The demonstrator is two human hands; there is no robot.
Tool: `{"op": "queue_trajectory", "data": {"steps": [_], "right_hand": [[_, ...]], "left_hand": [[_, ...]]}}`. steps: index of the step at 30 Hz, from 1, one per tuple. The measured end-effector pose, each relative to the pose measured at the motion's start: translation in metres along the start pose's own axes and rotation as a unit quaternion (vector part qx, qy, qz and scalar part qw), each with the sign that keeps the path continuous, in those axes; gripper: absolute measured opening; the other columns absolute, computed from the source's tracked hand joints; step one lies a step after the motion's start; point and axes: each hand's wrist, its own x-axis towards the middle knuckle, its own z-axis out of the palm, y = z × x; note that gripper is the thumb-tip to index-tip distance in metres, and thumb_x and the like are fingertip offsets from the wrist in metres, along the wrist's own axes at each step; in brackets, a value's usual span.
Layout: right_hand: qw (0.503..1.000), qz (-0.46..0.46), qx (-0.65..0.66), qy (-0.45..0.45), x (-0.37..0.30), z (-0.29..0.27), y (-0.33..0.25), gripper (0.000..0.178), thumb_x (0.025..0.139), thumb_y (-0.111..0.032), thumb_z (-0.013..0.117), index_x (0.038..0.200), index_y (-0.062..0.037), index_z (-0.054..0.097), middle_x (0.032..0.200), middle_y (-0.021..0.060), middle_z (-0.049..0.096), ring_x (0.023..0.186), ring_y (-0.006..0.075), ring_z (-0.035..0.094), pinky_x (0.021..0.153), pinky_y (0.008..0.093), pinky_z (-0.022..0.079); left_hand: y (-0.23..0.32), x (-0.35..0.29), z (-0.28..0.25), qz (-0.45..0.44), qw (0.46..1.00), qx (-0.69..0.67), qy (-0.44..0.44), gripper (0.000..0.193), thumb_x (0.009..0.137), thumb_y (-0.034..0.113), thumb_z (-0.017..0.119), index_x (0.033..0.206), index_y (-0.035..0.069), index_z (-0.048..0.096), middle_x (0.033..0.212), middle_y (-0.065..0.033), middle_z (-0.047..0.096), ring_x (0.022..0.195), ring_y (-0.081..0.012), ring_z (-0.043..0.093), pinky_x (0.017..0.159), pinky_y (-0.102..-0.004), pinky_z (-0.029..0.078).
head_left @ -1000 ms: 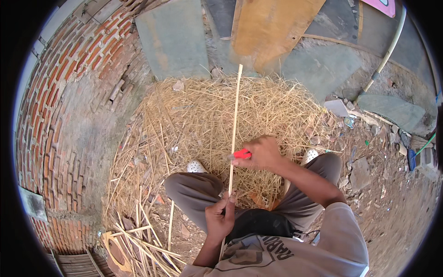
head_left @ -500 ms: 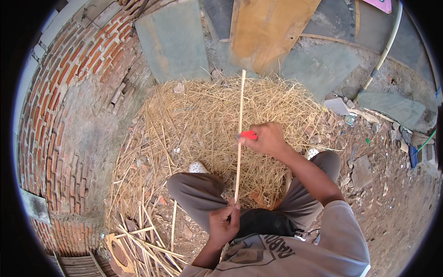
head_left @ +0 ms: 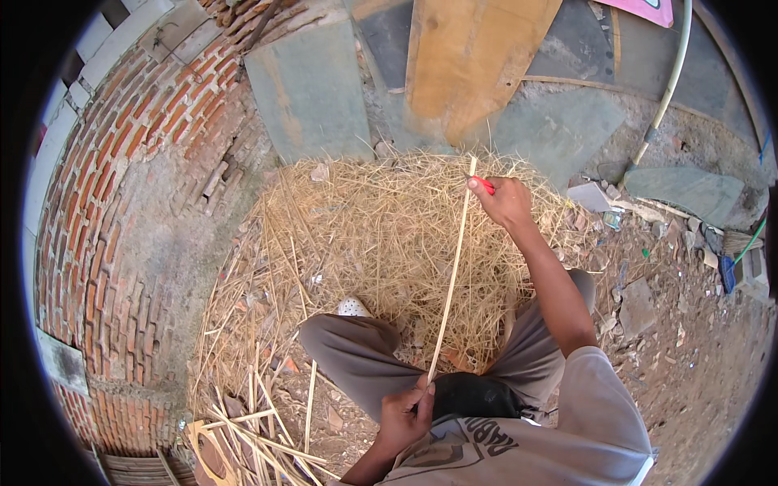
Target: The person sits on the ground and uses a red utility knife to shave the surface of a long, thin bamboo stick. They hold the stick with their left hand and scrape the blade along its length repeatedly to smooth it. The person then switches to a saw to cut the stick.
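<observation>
A long, thin pale strip, which looks like split bamboo, slants up and away from my lap. My left hand is closed in a pinch round its near end, close to my belly. Out by the far end, my right hand grips a small knife with a red handle. The short dark blade meets the strip just below its tip. Most of the handle is hidden in my fingers. Beneath the strip, between and beyond my bent knees, lies a heap of curly straw-coloured shavings.
Several loose strips lie at the lower left. A worn brick wall rises on the left. Grey and orange-brown boards lean beyond the shavings. A pale pipe stands at the far right, near rubble and stone pieces.
My right hand and the knife have slid away from me along the strip, from its middle to near its tip. The strip now tilts further right. My left hand has shifted slightly right and nearer.
</observation>
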Motion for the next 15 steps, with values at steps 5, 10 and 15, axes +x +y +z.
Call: {"op": "queue_trajectory", "data": {"steps": [5, 10, 15], "right_hand": [[0.974, -0.210, 0.014, -0.083, -0.053, 0.003, -0.045, 0.074, 0.080, -0.078, 0.047, 0.060, -0.0096, 0.066, 0.042, 0.0061, 0.049, 0.037, 0.0226, 0.050, 0.039, 0.0363, 0.040], [0.966, -0.246, -0.011, -0.084, -0.068, 0.005, -0.060, 0.074, 0.075, -0.082, 0.049, 0.062, -0.0115, 0.069, 0.044, 0.0059, 0.053, 0.043, 0.0233, 0.057, 0.041, 0.0352, 0.042], [0.988, -0.140, -0.001, -0.064, -0.036, 0.007, -0.035, 0.072, 0.076, -0.080, 0.050, 0.062, -0.0122, 0.069, 0.044, 0.0069, 0.053, 0.045, 0.0253, 0.059, 0.043, 0.0375, 0.045]], "left_hand": [[0.003, 0.014, -0.008, -0.016, 0.996, 0.068, 0.052, 0.011, 0.089, 0.003, 0.062, 0.091, -0.006, 0.068, 0.060, -0.0177, 0.053, 0.046, -0.0140, 0.049, 0.049, -0.0263, 0.042], [0.008, 0.022, -0.012, 0.045, 0.990, 0.118, 0.064, 0.010, 0.088, 0.004, 0.062, 0.083, -0.004, 0.066, 0.056, -0.0173, 0.049, 0.044, -0.0186, 0.048, 0.046, -0.0292, 0.040], [0.004, 0.020, -0.005, 0.063, 0.989, 0.119, 0.055, 0.007, 0.086, 0.002, 0.063, 0.084, -0.003, 0.068, 0.054, -0.0178, 0.046, 0.039, -0.0217, 0.045, 0.043, -0.0306, 0.038]]}}
